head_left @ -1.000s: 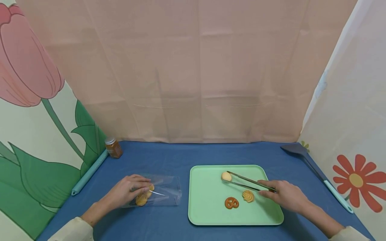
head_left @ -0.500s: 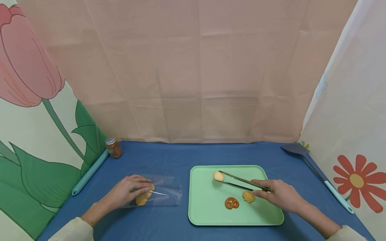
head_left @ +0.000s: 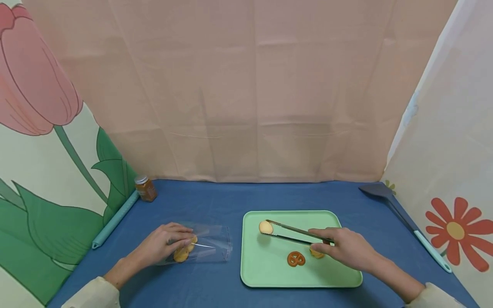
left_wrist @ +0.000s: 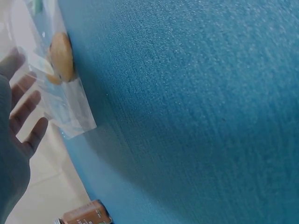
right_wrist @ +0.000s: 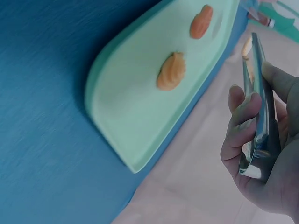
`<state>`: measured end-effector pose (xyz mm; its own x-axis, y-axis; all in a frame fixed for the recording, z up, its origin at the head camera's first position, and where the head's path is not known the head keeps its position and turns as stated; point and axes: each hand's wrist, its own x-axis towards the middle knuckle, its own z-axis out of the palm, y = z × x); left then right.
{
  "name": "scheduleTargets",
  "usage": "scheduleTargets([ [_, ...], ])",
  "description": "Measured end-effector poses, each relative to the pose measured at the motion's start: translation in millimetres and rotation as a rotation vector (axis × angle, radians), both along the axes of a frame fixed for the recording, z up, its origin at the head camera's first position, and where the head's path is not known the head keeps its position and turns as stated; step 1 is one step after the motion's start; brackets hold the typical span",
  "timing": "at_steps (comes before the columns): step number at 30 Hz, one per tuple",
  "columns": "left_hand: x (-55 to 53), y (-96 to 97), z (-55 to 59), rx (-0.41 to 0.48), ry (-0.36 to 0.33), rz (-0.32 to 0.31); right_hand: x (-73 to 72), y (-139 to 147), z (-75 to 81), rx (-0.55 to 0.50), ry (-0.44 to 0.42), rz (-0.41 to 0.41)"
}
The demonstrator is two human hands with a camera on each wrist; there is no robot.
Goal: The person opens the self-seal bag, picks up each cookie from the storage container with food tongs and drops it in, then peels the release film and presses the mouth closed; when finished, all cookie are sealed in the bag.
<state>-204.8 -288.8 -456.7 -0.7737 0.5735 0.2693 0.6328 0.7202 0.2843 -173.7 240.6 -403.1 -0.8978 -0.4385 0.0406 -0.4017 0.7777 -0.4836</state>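
My left hand (head_left: 165, 241) lies over the left end of a clear plastic bag (head_left: 215, 244), fingers relaxed; the left wrist view shows them spread beside it. Several round cookies (head_left: 181, 255) are inside the bag, partly under the fingers. My right hand (head_left: 343, 246) grips metal tongs (right_wrist: 262, 112) with the thumb on one arm and the fingers on the other. Between the tong tips is a pale round cookie (head_left: 265, 227), over the left part of a green tray (head_left: 254, 273). A pretzel (head_left: 296, 259) and a swirled cookie (right_wrist: 171, 72) lie on the tray; the right hand partly hides the swirled one in the head view.
At the back left of the blue cloth (head_left: 215, 196) stands a small jar (head_left: 146, 189) with a silver lid. A rolled teal sheet (head_left: 115, 220) runs along the left edge. A dark turner (head_left: 400, 218) with a light teal handle lies along the right edge.
The right hand has moved left, carrying the tongs and the round cookie from the tray's middle toward its left side. The left hand and the bag stay where they were.
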Motion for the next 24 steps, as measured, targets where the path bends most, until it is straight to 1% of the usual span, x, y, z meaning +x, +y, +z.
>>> scheduleTargets([
  [6,-1.3,-0.6,0.9,0.004,0.011,0.002,-1.5,-13.7,5.4,-0.016,0.014,0.047],
  [11,-1.2,-1.5,-0.2,0.008,0.014,0.003,-3.0,-27.0,5.7,-0.029,-0.007,0.074],
  [15,-0.3,-1.7,-1.4,0.009,-0.005,0.008,-3.2,-38.6,3.1,-0.037,-0.013,0.093],
  [21,0.8,-1.7,-1.8,0.009,-0.032,0.021,-3.1,-56.6,-3.7,-0.035,0.011,0.155],
  [24,0.9,-1.5,-1.6,0.006,-0.044,0.030,-4.5,-64.9,-6.2,-0.028,0.004,0.178],
])
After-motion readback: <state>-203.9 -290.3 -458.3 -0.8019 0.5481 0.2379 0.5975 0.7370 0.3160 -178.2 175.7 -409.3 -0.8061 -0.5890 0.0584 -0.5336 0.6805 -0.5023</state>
